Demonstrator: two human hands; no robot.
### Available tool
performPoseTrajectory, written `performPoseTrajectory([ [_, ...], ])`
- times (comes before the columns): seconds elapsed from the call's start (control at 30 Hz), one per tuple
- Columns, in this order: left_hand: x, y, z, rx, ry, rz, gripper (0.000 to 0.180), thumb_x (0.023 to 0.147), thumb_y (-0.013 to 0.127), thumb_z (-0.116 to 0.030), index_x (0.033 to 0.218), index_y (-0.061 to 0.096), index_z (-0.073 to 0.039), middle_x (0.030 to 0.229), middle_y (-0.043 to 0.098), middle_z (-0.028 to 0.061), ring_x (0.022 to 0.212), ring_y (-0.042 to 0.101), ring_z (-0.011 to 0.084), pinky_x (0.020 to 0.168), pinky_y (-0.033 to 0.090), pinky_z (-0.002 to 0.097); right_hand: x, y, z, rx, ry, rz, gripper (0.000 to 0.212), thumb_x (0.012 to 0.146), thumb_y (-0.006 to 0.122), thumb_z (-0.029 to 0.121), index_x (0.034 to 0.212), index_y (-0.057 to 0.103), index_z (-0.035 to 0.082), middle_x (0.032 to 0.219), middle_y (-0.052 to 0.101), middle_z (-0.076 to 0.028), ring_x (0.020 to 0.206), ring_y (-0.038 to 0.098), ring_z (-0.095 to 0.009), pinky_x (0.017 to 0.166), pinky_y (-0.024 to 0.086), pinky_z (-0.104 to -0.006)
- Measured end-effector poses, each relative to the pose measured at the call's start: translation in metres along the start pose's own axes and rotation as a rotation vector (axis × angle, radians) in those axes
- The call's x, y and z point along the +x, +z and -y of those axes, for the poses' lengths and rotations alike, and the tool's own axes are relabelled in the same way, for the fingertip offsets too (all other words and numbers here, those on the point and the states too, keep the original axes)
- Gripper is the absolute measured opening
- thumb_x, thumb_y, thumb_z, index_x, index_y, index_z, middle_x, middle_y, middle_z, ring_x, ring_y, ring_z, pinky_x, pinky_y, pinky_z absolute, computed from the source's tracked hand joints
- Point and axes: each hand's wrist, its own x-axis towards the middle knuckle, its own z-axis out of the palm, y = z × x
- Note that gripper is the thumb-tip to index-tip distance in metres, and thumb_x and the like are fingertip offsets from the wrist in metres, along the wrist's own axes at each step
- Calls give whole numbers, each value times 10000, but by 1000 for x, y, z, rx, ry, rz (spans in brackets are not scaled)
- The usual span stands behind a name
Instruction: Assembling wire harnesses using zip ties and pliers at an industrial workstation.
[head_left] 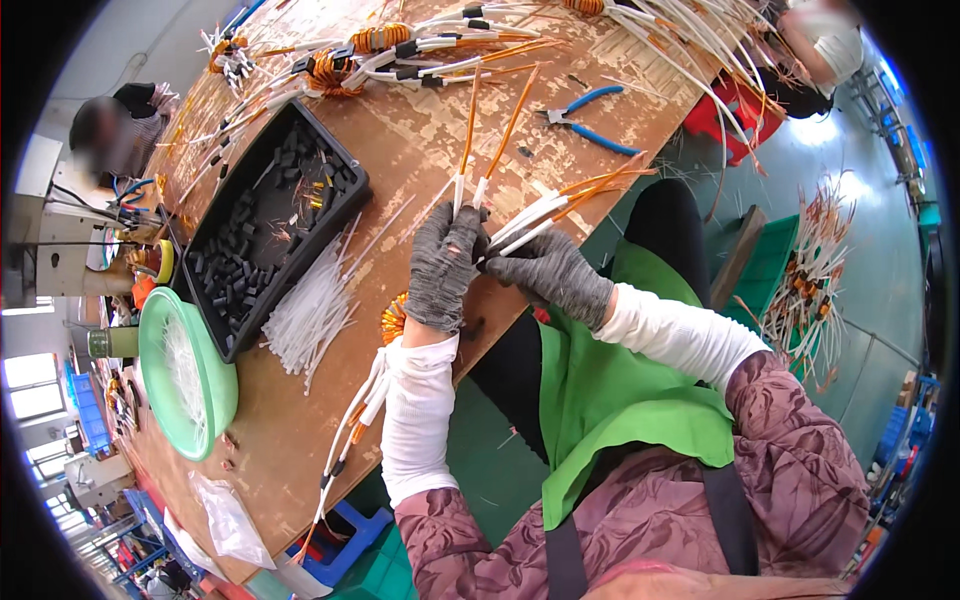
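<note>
As left hand (446, 258) and right hand (558, 274) grip wires (530, 216), tangling threatens.
A slackened hold could let splayed ends (606, 183) cross.

Worktable (300, 430): brown, top worn to pale patches. Clock read from mid-view, 12 at top. Orange-wound coils (335, 75) with white leads, heaped at 11. Blue-handled pliers (595, 98), handles spread, at 1. Black tray (352, 195) at 10; loose translucent tubes (310, 315) just beside it at 9. Green bowl (224, 385) between 8 and 9, near tray. Clear plastic bag (232, 520), crumpled, between 7 and 8.
</note>
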Motion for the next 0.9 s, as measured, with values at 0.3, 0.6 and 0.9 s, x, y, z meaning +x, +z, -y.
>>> performPoseTrajectory([
  [0.3,-7,5,-5,17,-46,28,229,926,466,-247,886,531,-32,660,568,34,544,547,92,490,463,215,-24,-44,62,-139,408,408,305,827,560,145,1102,522,20,837,547,-43,615,530,-77,530,435,-223],
  [0.6,-7,7,-6,-14,-64,26,203,929,459,-204,857,520,-25,652,565,47,533,537,91,485,450,206,0,-102,154,-458,-165,-108,322,907,508,314,980,593,13,703,609,-36,433,425,-36,365,324,-183],
  [0.9,-6,7,-4,22,-42,56,211,929,460,-208,862,525,-19,628,550,38,521,519,87,481,437,208,23,-103,146,-153,-185,-65,311,908,524,317,967,616,26,615,452,42,454,347,-20,378,269,-179],
])
